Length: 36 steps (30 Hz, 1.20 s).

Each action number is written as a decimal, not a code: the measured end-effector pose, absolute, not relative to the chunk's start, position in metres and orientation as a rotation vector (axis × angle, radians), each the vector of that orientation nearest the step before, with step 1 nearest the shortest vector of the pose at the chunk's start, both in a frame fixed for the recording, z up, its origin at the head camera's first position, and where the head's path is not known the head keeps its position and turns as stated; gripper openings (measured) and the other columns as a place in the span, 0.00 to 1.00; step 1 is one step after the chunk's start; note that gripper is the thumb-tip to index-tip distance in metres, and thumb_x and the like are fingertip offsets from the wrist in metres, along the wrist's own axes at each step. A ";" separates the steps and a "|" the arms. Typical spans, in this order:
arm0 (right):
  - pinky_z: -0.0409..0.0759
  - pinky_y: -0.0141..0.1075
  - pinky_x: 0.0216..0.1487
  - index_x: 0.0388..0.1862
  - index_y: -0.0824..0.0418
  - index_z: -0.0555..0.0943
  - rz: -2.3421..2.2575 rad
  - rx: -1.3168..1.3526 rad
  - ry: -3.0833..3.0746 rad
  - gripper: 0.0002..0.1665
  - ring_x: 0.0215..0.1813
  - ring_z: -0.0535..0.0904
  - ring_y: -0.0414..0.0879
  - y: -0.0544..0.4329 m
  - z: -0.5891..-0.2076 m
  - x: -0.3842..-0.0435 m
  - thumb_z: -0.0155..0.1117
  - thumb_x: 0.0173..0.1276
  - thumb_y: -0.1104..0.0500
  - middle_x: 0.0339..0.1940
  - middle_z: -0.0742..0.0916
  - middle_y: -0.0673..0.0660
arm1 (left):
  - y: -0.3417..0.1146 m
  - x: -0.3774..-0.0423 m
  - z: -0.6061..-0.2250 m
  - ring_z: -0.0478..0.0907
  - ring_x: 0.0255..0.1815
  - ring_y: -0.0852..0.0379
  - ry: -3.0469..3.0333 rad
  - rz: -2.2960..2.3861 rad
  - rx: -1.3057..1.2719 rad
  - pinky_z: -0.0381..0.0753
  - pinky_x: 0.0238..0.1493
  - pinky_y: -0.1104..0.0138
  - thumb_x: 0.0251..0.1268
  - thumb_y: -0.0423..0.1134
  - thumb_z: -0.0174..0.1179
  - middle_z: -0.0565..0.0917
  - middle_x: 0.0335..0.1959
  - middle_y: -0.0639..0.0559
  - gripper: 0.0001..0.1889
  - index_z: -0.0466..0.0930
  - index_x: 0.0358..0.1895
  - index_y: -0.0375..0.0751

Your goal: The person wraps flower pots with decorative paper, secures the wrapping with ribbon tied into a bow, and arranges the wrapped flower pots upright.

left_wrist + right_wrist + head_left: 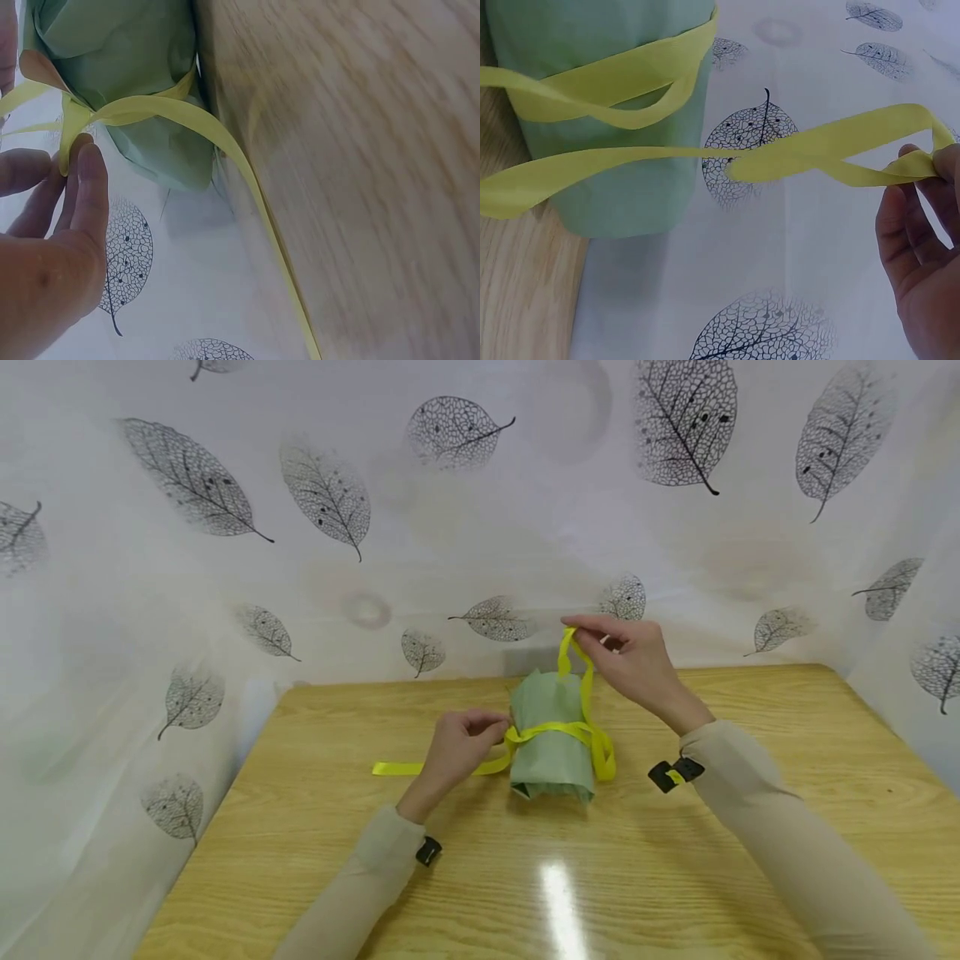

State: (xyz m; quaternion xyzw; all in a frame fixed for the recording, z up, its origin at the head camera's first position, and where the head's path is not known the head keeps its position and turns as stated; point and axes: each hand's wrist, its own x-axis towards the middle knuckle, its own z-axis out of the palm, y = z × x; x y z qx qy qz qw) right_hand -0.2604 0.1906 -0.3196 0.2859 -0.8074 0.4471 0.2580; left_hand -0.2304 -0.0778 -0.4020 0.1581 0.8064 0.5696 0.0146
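A bundle wrapped in pale green paper (pixel 551 758) lies on the wooden table, with a yellow ribbon (pixel 555 727) round its middle. At the bundle's left side my left hand (pixel 461 750) pinches the ribbon between thumb and fingers; the left wrist view shows the pinched fold near a crossing of the ribbon (pixel 161 105). One tail runs left under that hand along the table. Raised above the bundle's far right end, my right hand (pixel 630 662) pinches another length of ribbon (pixel 840 142), which hangs in a loop and droops down the right side.
The wooden table (pixel 750 827) extends on all sides of the bundle. Behind it and at both sides hangs a pale cloth (pixel 480 560) printed with dark leaves. Black straps with small devices (pixel 677 772) sit on both wrists.
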 end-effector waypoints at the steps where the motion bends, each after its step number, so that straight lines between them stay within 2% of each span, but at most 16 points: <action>1: 0.77 0.24 0.31 0.54 0.57 0.89 1.212 0.766 -2.184 0.15 0.28 0.78 0.37 0.188 -0.318 -0.262 0.63 0.74 0.66 0.41 0.93 0.57 | -0.078 -0.230 -0.402 0.88 0.42 0.46 2.507 1.775 0.492 0.89 0.47 0.55 0.73 0.39 0.63 0.91 0.44 0.44 0.11 0.90 0.48 0.37; 10: 0.78 0.23 0.37 0.56 0.57 0.88 1.243 0.760 -2.196 0.14 0.35 0.80 0.32 0.171 -0.307 -0.267 0.62 0.75 0.63 0.42 0.92 0.56 | -0.083 -0.230 -0.401 0.88 0.41 0.51 2.490 1.778 0.456 0.88 0.50 0.50 0.72 0.40 0.63 0.91 0.45 0.45 0.12 0.89 0.48 0.37; 16: 0.80 0.25 0.36 0.57 0.57 0.87 1.207 0.769 -2.243 0.15 0.34 0.82 0.37 0.164 -0.306 -0.270 0.61 0.77 0.61 0.41 0.92 0.54 | -0.084 -0.229 -0.403 0.88 0.43 0.45 2.473 1.774 0.480 0.87 0.51 0.48 0.73 0.39 0.62 0.91 0.45 0.43 0.13 0.88 0.49 0.35; 21: 0.78 0.26 0.34 0.57 0.56 0.87 1.229 0.775 -2.240 0.15 0.33 0.82 0.43 0.155 -0.297 -0.271 0.60 0.78 0.58 0.40 0.92 0.53 | -0.084 -0.229 -0.403 0.88 0.41 0.52 2.482 1.784 0.482 0.88 0.50 0.51 0.73 0.39 0.63 0.91 0.45 0.43 0.11 0.89 0.48 0.36; 25: 0.81 0.28 0.34 0.59 0.55 0.86 1.200 0.808 -2.344 0.16 0.38 0.86 0.46 0.155 -0.297 -0.271 0.61 0.77 0.57 0.45 0.92 0.54 | -0.083 -0.228 -0.402 0.89 0.40 0.51 2.490 1.782 0.471 0.88 0.49 0.53 0.72 0.40 0.64 0.91 0.43 0.42 0.11 0.90 0.46 0.37; 30: 0.86 0.38 0.40 0.59 0.58 0.85 1.001 0.823 -2.585 0.16 0.46 0.88 0.49 0.167 -0.315 -0.275 0.63 0.76 0.57 0.50 0.91 0.58 | -0.083 -0.227 -0.403 0.89 0.39 0.49 2.521 1.768 0.436 0.88 0.43 0.62 0.70 0.43 0.67 0.92 0.40 0.44 0.11 0.91 0.42 0.39; 33: 0.87 0.47 0.46 0.60 0.63 0.84 0.974 0.799 -2.688 0.18 0.49 0.88 0.54 0.176 -0.326 -0.278 0.64 0.74 0.59 0.54 0.90 0.62 | -0.084 -0.227 -0.403 0.88 0.39 0.42 2.534 1.752 0.432 0.82 0.33 0.69 0.70 0.44 0.67 0.91 0.36 0.43 0.12 0.91 0.37 0.38; 36: 0.86 0.51 0.52 0.59 0.65 0.84 0.981 0.764 -2.736 0.18 0.51 0.87 0.56 0.185 -0.336 -0.278 0.63 0.74 0.60 0.55 0.89 0.64 | -0.085 -0.227 -0.403 0.86 0.39 0.37 2.539 1.736 0.427 0.75 0.27 0.71 0.70 0.44 0.66 0.91 0.33 0.43 0.13 0.90 0.34 0.38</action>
